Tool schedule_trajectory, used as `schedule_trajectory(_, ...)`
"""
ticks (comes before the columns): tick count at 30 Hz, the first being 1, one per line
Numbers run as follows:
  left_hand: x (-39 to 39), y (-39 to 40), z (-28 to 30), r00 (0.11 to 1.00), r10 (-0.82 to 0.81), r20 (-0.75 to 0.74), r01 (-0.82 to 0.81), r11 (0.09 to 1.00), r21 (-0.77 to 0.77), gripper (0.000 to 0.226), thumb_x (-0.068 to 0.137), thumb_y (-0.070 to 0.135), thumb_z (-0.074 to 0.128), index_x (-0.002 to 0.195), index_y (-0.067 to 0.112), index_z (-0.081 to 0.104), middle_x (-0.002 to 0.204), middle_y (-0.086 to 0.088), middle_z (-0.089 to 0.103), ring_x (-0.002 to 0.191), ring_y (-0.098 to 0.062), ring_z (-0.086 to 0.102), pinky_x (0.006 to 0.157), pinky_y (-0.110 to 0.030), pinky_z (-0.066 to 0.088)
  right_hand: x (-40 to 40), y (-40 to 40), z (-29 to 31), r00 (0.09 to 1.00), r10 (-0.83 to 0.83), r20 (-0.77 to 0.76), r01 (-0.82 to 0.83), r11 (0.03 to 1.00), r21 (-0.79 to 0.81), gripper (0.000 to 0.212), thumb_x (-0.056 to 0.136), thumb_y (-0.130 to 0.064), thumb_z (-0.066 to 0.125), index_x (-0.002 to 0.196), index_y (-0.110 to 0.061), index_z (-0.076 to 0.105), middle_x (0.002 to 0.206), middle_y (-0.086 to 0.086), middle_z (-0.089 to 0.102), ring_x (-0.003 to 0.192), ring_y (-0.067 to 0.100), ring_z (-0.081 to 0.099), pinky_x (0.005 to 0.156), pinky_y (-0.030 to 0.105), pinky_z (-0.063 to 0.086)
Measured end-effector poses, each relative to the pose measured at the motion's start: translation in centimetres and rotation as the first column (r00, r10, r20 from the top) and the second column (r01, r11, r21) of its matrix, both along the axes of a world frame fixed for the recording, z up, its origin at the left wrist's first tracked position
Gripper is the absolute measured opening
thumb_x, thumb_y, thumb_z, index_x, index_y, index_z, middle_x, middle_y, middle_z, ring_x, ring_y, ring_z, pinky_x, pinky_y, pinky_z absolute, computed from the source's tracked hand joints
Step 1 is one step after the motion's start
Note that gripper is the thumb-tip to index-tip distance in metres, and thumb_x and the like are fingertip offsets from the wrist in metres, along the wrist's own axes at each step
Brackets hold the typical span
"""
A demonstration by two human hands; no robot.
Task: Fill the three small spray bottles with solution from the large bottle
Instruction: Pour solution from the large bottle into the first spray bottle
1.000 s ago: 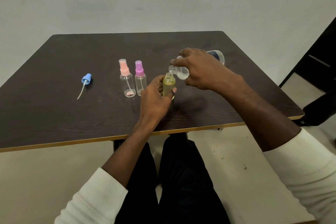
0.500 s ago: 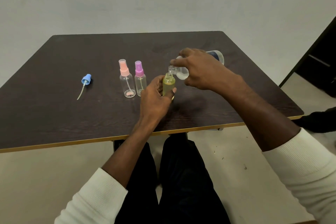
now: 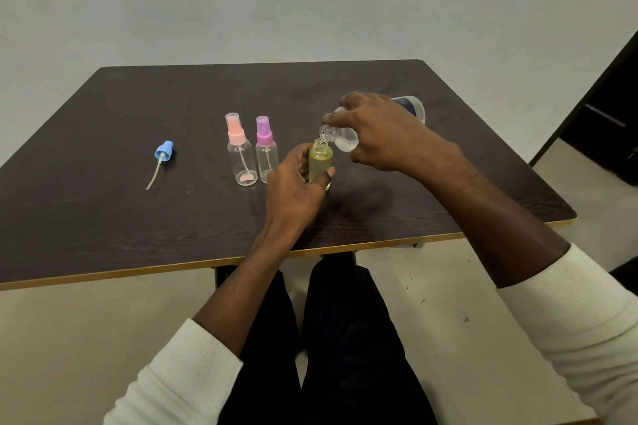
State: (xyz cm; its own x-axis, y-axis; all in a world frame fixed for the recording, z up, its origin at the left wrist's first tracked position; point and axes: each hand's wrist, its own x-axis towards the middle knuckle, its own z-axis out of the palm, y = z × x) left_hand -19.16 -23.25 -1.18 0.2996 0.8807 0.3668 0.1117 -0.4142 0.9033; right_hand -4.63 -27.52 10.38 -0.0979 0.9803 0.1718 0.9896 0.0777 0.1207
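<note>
Behind right hand (image 3: 386,134), large bottle (image 3: 409,105) seems mostly hidden.

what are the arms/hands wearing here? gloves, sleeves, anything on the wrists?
No gloves: left hand and right hand are bare. Both arms wear a cream ribbed long-sleeved top, left sleeve and right sleeve pushed up the forearms. No watch, rings or markings visible.

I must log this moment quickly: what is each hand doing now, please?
Left hand: fingers curled round the small open bottle, holding it upright.
Right hand: fingers gripping the large bottle, tilted over it.
</note>
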Motion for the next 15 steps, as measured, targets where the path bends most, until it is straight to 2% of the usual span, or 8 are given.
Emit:
schedule_trajectory(6, -0.07, -0.13, 0.14, 1.0, -0.003, -0.007, 0.003, 1.0, 0.0, 0.04, 0.087, 0.015, 0.078, 0.11, 0.038, 0.055, 0.093, 0.027, 0.065, 0.091, 0.014, 0.064, 0.083, -0.012, 0.052, -0.05, -0.15, 0.07, 1.0, -0.002, -0.001, 0.002, 1.0, 0.006, 0.063, 0.085, -0.017, 0.068, 0.143, -0.028, 0.046, 0.14, 0.008, 0.047, 0.127, 0.027, 0.046, 0.101, 0.038, 0.037)
schedule_trajectory(15, 0.03, -0.03, 0.01, 1.0, -0.01, 0.02, 0.01, 0.999, -0.03, 0.039, 0.086, 0.015, 0.078, 0.111, 0.037, 0.058, 0.1, 0.018, 0.07, 0.099, 0.002, 0.068, 0.092, -0.03, 0.057, -0.02, -0.09, 0.02, 1.0, -0.001, 0.001, 0.001, 1.0, 0.007, 0.062, 0.085, -0.017, 0.068, 0.142, -0.029, 0.046, 0.14, 0.008, 0.047, 0.127, 0.027, 0.046, 0.1, 0.039, 0.038)
